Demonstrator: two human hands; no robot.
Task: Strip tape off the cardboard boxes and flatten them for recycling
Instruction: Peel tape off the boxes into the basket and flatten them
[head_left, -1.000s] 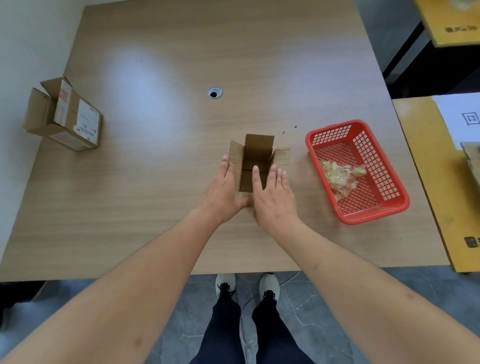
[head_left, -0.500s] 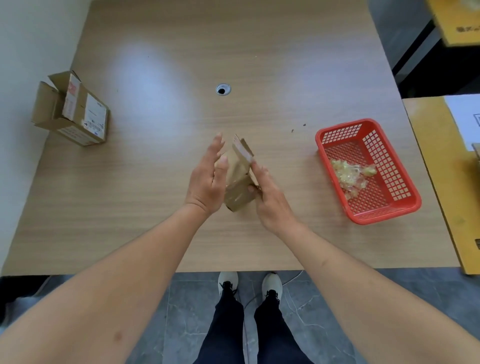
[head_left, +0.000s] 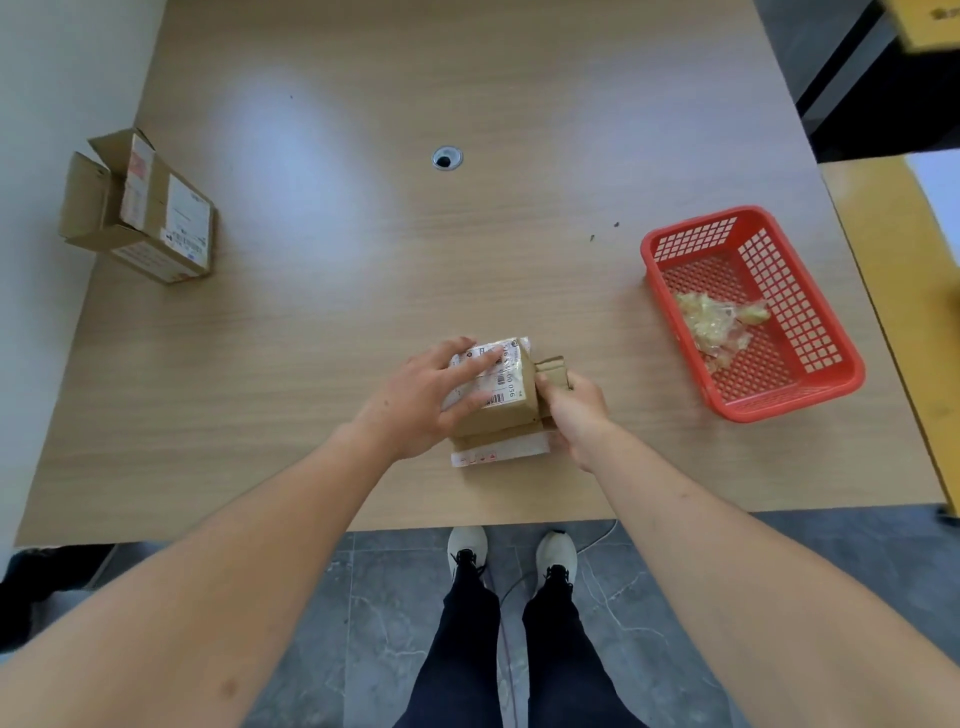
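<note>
In the head view, the small box (head_left: 493, 395) now lies on its side on the counter (head_left: 322, 322) near the front edge, label face up, where half a second ago it was lifted clear of the counter and squeezed edgewise between both palms, and a second ago it stood open-topped with its flaps up. The left hand (head_left: 423, 397) has come down on top, fingers spread flat across the label and pressing; nothing is curled round the box. The right hand (head_left: 574, 410) has moved to the box's right end and pinches a loose flap (head_left: 553, 371) there between thumb and fingers. The box looks partly collapsed, a lower layer of card showing beneath its near edge, but it still has depth, so the flattening seems under way rather than finished; the next move probably calls for folding that end flap and bearing down. Clear tape looks to cling to the label, though that is hard to tell. The second box (head_left: 140, 208) sits at the far left as in both earlier frames, flaps open and not yet flattened, so it remains to be done. The red basket (head_left: 831, 384) to the right holds the same crumpled tape (head_left: 717, 322), with nothing added.
</note>
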